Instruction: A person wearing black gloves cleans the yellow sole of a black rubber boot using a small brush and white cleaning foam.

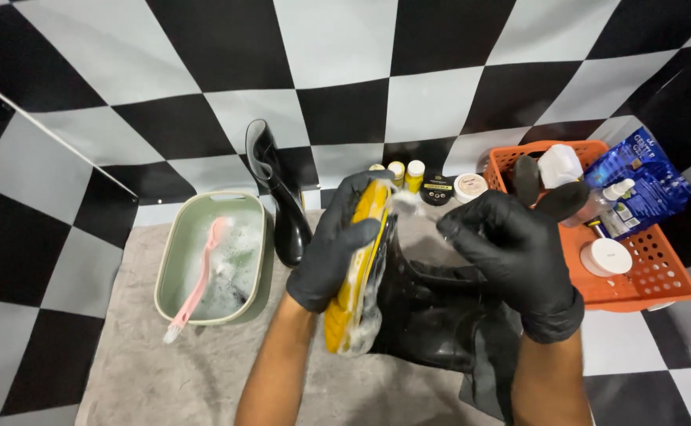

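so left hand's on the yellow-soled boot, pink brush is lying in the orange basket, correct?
Not quite. The head view shows the pink brush resting in the green basin of soapy water, not the orange basket. The left hand is on the yellow-soled boot, as you said.

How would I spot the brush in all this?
Look left of the gloved hands to the pale green basin on the grey towel. The brush leans over its front rim, bristles outside. It is the only pink, long-handled thing there.
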